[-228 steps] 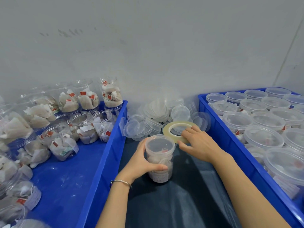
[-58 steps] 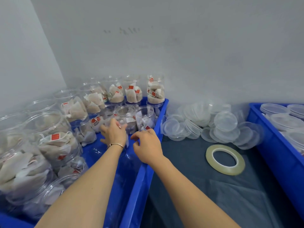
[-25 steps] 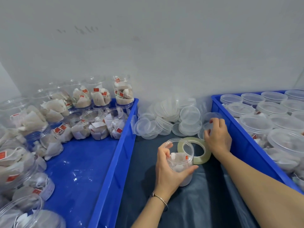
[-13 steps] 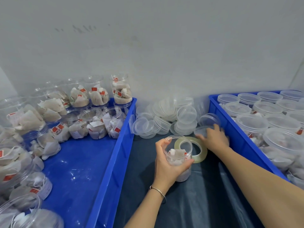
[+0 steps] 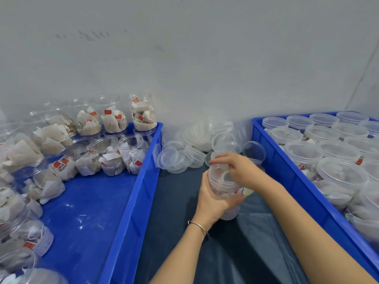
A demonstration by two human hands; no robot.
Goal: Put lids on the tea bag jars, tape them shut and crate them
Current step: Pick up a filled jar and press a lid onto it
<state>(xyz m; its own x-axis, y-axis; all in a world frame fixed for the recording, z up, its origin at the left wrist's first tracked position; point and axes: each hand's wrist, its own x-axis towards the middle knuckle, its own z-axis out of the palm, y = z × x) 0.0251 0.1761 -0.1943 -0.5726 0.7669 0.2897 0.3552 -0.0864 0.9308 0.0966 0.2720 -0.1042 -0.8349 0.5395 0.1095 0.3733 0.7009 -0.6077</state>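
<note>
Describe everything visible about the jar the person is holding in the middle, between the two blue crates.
The jar is a clear plastic cylinder with a ribbed neck, partly filled with pale tea bags, one showing a red tag. It stands roughly upright on the dark sheet. The left hand grips its side from the left; the right hand holds a clear lid over its mouth. Whether the lid is fully seated cannot be told.
</note>
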